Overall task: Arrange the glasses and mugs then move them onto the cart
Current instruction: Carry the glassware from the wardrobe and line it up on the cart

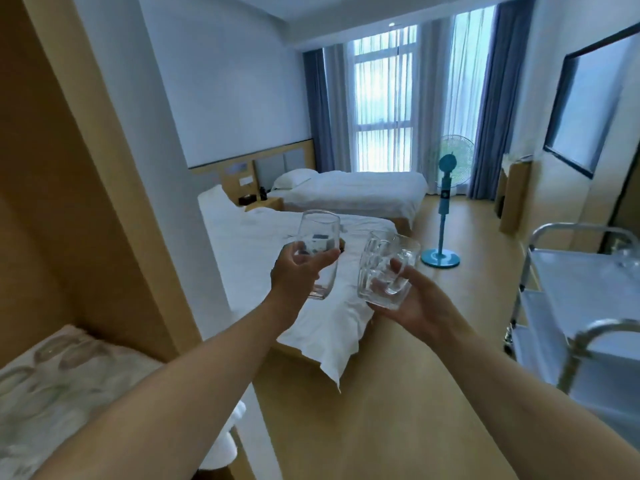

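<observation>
My left hand [298, 271] grips a tall clear glass [319, 233] upright, held out in front of me. My right hand [415, 303] holds two clear faceted glass mugs [379, 265] side by side, thumb hooked inside one. Both hands are raised in mid-air over the near bed's foot. The metal cart [568, 282] stands at the right edge, to the right of my right hand. On its top shelf sits another clear glass [628, 258], blurred and partly cut off.
A marble-patterned counter [52, 375] lies at lower left beside a wooden wall panel. Two white beds [311, 306] fill the middle. A blue standing fan [445, 202] is on the wooden floor between the beds and the cart. A cart handle [595, 337] curves near my right forearm.
</observation>
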`<state>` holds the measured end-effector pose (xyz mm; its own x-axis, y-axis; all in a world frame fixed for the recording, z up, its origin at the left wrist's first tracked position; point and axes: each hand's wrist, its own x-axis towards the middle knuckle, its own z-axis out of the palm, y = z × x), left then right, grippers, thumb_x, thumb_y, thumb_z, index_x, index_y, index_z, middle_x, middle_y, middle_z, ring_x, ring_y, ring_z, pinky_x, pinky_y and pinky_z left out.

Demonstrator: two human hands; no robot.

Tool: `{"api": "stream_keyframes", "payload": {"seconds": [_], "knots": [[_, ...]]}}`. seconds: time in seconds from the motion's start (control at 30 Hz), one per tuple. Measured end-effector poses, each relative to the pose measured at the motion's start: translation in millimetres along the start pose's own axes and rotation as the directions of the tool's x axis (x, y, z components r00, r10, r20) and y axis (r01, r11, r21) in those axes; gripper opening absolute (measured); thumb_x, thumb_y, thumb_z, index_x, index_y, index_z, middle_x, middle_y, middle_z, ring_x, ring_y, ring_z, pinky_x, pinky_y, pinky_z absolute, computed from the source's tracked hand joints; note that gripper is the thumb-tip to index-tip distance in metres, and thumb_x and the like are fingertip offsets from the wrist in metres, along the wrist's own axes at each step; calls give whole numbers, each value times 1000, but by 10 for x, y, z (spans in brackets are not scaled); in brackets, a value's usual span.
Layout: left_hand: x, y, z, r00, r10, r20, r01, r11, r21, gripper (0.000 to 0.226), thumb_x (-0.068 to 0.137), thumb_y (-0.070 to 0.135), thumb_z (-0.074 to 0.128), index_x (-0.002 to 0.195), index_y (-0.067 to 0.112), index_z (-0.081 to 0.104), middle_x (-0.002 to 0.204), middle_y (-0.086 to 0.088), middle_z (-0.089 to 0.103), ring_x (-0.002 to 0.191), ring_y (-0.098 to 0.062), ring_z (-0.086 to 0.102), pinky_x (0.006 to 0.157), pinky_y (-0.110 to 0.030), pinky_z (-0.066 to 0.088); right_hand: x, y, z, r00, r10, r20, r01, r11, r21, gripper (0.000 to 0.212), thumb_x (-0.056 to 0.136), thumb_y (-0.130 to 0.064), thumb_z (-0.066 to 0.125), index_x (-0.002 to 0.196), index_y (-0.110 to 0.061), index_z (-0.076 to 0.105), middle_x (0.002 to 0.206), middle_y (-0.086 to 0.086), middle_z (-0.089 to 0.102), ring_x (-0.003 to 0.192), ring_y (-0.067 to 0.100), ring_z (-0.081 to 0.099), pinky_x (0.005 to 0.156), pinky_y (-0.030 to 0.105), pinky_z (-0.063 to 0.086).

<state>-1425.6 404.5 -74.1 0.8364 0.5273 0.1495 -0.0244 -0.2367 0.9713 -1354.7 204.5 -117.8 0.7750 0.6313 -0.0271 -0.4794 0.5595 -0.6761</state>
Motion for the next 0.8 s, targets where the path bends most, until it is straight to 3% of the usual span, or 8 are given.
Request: {"api": "stream_keyframes", "payload": {"seconds": [0.07, 0.17, 0.2, 0.3, 0.37, 0.53, 0.63, 0.8], "knots": [[143, 6, 424, 999, -2, 39, 3, 1000, -26, 82, 77, 47, 84, 143, 18, 45, 116, -2, 65, 100, -23, 68, 88, -45, 59, 29, -225, -317, 999, -33, 13, 33, 999, 9, 54, 85, -18, 75, 135, -7, 58, 133, 19, 64, 119, 36, 64, 111, 55, 41], [315, -32, 1027, 993, -18, 120, 22, 999, -36, 85, 71, 50, 87, 140, 20, 47, 114, 1, 64, 103, -23, 67, 90, -43, 58, 70, -546, -818, 996, -72, -52, 73, 997, 13, 87, 58, -22, 97, 135, -6, 59, 134, 19, 61, 128, 38, 56, 111, 58, 40], [369, -53, 1215, 989, -20, 146, 24, 999, -26, 90, 67, 54, 88, 140, 21, 48, 116, 0, 64, 104, -22, 67, 90, -42, 58, 67, -652, -967, 993, -82, -85, 83, 997, 5, 88, 62, -23, 95, 140, -6, 56, 136, 20, 59, 131, 39, 54, 110, 59, 41], [507, -109, 1715, 979, -11, 205, 11, 1000, -3, 103, 53, 65, 88, 139, 24, 51, 119, -2, 66, 104, -21, 68, 93, -42, 57, 104, -953, -1426, 982, -78, -170, 77, 997, -13, 53, 98, -25, 61, 147, -9, 49, 136, 19, 61, 123, 38, 61, 99, 57, 50], [565, -132, 2009, 970, -19, 241, 18, 1000, 6, 101, 56, 61, 90, 141, 25, 48, 119, -2, 65, 106, -22, 67, 95, -41, 56, 120, -1122, -1680, 979, -74, -192, 71, 997, -23, 48, 101, -24, 56, 146, -10, 50, 135, 17, 62, 119, 36, 64, 97, 55, 51], [792, -222, 2607, 947, -88, 309, 85, 996, 23, 88, 67, 52, 89, 139, 26, 46, 119, 0, 64, 105, -21, 66, 94, -40, 55, 121, -1404, -2043, 978, -116, -174, 101, 991, -92, 77, 62, -28, 94, 131, -10, 65, 130, 17, 65, 119, 37, 62, 108, 60, 42], [995, -298, 2891, 928, -106, 357, 96, 994, 46, 90, 62, 57, 90, 136, 29, 47, 117, 2, 65, 102, -19, 67, 88, -38, 58, 174, -1509, -2220, 978, -129, -165, 107, 986, -131, 75, 56, -31, 97, 123, -11, 70, 125, 17, 66, 114, 36, 64, 108, 60, 42], [1420, -406, 3349, 903, -87, 421, 68, 996, 60, 91, 58, 64, 90, 132, 34, 47, 115, 5, 64, 99, -16, 67, 67, -26, 52, 377, -1626, -2482, 953, -168, -251, 148, 984, -95, 95, 51, -29, 99, 135, -8, 61, 126, 19, 66, 112, 38, 65, 97, 56, 51]]}}
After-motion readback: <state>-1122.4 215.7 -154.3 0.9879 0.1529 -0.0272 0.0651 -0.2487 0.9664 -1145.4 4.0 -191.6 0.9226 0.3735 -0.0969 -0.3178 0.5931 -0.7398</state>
